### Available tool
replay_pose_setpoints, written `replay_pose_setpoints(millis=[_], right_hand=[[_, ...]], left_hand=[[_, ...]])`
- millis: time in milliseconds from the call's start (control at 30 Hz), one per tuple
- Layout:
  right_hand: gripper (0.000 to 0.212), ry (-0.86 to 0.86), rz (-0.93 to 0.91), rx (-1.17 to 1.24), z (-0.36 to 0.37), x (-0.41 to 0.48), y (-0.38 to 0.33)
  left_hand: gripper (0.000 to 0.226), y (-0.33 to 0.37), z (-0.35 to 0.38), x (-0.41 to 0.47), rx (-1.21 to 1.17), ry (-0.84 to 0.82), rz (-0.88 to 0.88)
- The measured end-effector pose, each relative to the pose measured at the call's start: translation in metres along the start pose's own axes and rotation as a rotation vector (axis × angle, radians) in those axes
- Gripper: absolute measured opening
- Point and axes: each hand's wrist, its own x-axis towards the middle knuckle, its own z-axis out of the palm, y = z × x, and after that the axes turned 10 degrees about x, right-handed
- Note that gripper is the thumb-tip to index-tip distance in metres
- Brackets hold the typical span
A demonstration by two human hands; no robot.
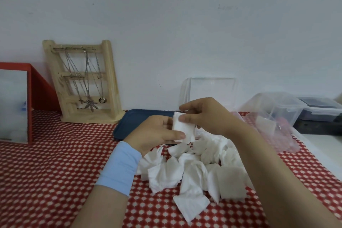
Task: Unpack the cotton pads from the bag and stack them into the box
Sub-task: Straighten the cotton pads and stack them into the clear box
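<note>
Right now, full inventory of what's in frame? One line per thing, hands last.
loose cotton pads: many, white, heaped on the tablecloth below the hands
held cotton pads: small stack, white, between both hands
plastic bag: one, clear with pink tint, right of the heap, a few pads inside
clear box: one, transparent, against the wall behind the hands
tray: one, dark blue, behind the left hand
necklace stand: one, pale wood, left against the wall, chains hanging on it
red stand: one, far left
lidded containers: two, clear, far right
tablecloth: one, red with white dots
wristband: one, light blue, left wrist
left hand: grips the stack
right hand: pinches the stack's top
</note>
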Motion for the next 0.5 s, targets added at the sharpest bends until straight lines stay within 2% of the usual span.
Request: replay_pose_setpoints(millis=[67,133,300,400,433,500], right_hand=[[0.032,-0.033,0.008,0.046,-0.004,-0.005,-0.003],[0.021,-0.136,0.046,0.05,-0.012,-0.011,-0.006],[0.018,-0.208,0.14,0.03,-0.049,-0.016,-0.012],[0.014,-0.044,0.145,0.017,-0.08,-0.008,-0.013],[0.013,0.056,0.153,-0.012,-0.091,-0.004,-0.01],[0.012,0.215,0.191,-0.068,-0.112,0.003,0.0]], left_hand=[[0.035,0.002,0.004,0.0,0.022,0.018,-0.012],[0.042,0.005,0.008,0.0,0.021,0.029,-0.003],[0.052,0.028,0.025,0.01,0.01,0.038,0.001],[0.073,0.046,0.029,0.038,0.181,0.125,0.042],[0.072,0.053,0.03,0.048,0.26,0.17,0.059],[0.05,0.068,0.034,0.066,0.409,0.271,0.101]])
